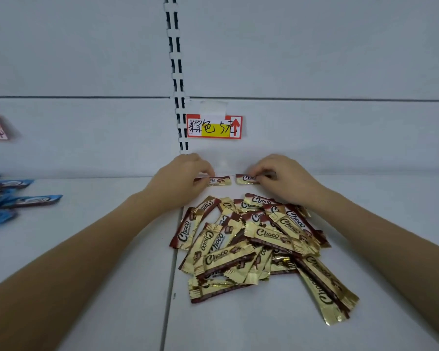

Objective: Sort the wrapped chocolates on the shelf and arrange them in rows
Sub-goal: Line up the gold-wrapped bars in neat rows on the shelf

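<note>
A loose pile of gold and brown "Choco" wrapped chocolates (259, 247) lies on the white shelf (99, 249), right of the shelf seam. At the back wall my left hand (180, 179) pinches the left end of one gold chocolate (222, 180) lying flat. Beside it, my right hand (284, 178) pinches the right end of a second gold chocolate (246, 179). The two bars lie end to end in a line along the wall, with a small gap between them. Both hands partly cover their bars.
Several blue wrapped chocolates (23, 198) lie on the shelf at the far left. A red and yellow handwritten price tag (214, 127) is stuck on the back panel above my hands. A slotted upright (178, 84) runs up the back wall.
</note>
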Demonstrator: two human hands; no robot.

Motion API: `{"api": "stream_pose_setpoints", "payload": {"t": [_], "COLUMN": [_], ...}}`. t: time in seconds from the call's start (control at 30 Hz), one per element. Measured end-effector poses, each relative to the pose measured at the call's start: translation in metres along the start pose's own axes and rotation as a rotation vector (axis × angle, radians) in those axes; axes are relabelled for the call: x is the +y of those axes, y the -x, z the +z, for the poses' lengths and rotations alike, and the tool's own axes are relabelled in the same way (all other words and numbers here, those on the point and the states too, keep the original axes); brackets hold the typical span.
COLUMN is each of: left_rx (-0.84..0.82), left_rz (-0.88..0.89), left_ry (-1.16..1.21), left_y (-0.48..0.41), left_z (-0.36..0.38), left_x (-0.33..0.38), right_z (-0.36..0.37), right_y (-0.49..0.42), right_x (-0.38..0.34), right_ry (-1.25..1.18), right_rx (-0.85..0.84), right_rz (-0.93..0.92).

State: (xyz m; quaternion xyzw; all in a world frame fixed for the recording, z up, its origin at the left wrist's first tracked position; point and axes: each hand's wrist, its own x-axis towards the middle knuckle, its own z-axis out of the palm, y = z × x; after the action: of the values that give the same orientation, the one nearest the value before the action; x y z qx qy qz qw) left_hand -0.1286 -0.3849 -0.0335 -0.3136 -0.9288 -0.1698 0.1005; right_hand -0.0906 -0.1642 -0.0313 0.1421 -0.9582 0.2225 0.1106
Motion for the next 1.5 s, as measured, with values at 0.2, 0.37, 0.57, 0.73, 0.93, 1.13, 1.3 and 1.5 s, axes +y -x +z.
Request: {"api": "stream_pose_setpoints", "payload": {"t": [0.2, 0.37, 0.57, 0.73, 0.93, 1.13, 1.3, 1.5], "left_rx": [-0.064, -0.036, -0.022, 0.0, -0.241, -0.478, -0.528, -0.316], "left_rz": [0.065, 0.037, 0.059, 0.069, -0.029, -0.112, -0.126, -0.234], "left_ry": [-0.113, -0.161, -0.145, -0.166, 0.0, 0.072, 0.157, 0.546], "left_y": [0.004, 0.006, 0.006, 0.007, 0.012, 0.015, 0.018, 0.021], "left_z": [-0.002, -0.005, -0.005, -0.004, -0.024, -0.034, -0.035, -0.046], "left_x": [0.008, 0.001, 0.0, 0.001, 0.009, 0.022, 0.026, 0.027], "right_z": [-0.003, 0.002, 0.005, 0.005, -0.027, -0.039, -0.037, -0.044], "right_y": [0.005, 0.001, -0.003, -0.002, 0.015, 0.036, 0.036, 0.037], "right_x": [-0.001, -0.003, -0.003, -0.008, -0.009, -0.011, -0.016, -0.019], "right_ry": [0.032, -0.012, 0.001, 0.002, -0.089, -0.154, -0.225, -0.472], "right_rx": [-0.044, -0.034, -0.064, -0.08, -0.144, -0.404, -0.402, -0.337], "right_rz": [-0.057, -0.088, -0.104, -0.125, 0.07, 0.151, 0.175, 0.312]}}
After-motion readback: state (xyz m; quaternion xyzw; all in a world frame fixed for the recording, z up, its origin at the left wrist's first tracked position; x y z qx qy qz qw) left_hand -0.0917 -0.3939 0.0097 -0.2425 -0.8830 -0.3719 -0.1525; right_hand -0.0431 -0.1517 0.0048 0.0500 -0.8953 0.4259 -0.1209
